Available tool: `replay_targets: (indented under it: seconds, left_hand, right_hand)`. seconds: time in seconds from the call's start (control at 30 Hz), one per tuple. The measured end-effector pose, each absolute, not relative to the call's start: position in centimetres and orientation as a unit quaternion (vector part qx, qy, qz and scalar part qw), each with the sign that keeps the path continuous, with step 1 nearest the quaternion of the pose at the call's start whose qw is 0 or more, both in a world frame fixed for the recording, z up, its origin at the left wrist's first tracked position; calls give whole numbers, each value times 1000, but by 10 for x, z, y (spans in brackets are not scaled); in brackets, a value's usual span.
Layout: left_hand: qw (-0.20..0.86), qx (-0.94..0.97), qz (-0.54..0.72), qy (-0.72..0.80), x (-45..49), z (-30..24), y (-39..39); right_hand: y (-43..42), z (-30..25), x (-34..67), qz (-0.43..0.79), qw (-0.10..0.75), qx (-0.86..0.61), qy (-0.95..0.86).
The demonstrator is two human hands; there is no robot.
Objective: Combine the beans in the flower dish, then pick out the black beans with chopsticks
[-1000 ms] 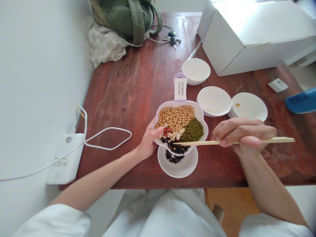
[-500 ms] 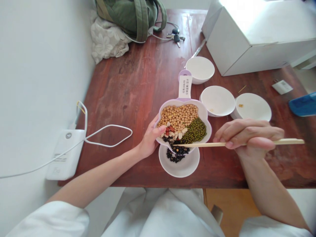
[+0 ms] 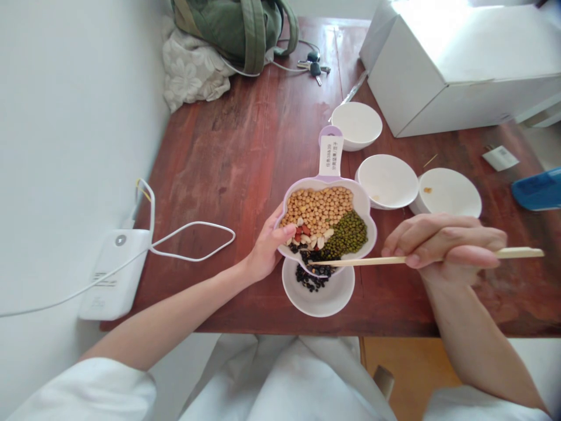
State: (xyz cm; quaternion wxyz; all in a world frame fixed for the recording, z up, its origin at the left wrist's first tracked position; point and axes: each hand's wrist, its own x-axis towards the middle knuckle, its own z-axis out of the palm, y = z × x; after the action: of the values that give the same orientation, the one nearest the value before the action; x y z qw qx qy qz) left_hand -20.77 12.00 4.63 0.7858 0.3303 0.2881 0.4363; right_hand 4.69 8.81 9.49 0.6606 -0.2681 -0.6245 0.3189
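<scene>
My left hand [image 3: 268, 242] grips the left rim of a purple-and-white flower-shaped dish [image 3: 366, 202] with a labelled handle, thumb over the edge. Inside lie soybeans [image 3: 318, 204], green mung beans [image 3: 348, 234], a few peanuts and red nuts [image 3: 302, 233], and black beans [image 3: 318, 256] at the near rim. Just under that rim stands a white bowl [image 3: 318, 307] with black beans in it. Closed around chopsticks [image 3: 372, 261], my right hand [image 3: 447, 242] has their tips at the black beans near the dish's front edge. Whether it is one stick or two pressed together, I cannot tell.
Three white bowls stand behind and to the right: one far [image 3: 357, 124], one middle [image 3: 388, 178], one right [image 3: 451, 190] with a small yellowish bit inside. A white box [image 3: 429, 76], keys [image 3: 315, 68], a green bag [image 3: 228, 29] and a power bank [image 3: 116, 272] lie around.
The chopstick tips have shifted slightly toward me, at the dish's near rim. My right hand moved slightly right. My left hand still holds the dish in nearly the same spot.
</scene>
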Motion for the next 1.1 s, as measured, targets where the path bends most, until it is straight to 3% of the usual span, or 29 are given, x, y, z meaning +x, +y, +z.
replay_targets:
  seconds: [0.8, 1.0, 1.1]
  left_hand:
    - [787, 339, 435, 278, -208, 46, 121]
    - [790, 338, 431, 276, -208, 47, 121]
    - [789, 338, 431, 278, -208, 47, 121]
  right_hand:
    - [88, 93, 47, 341, 672, -273, -599]
    - [86, 87, 63, 372, 631, -287, -618]
    - [87, 88, 66, 359, 657, -305, -589]
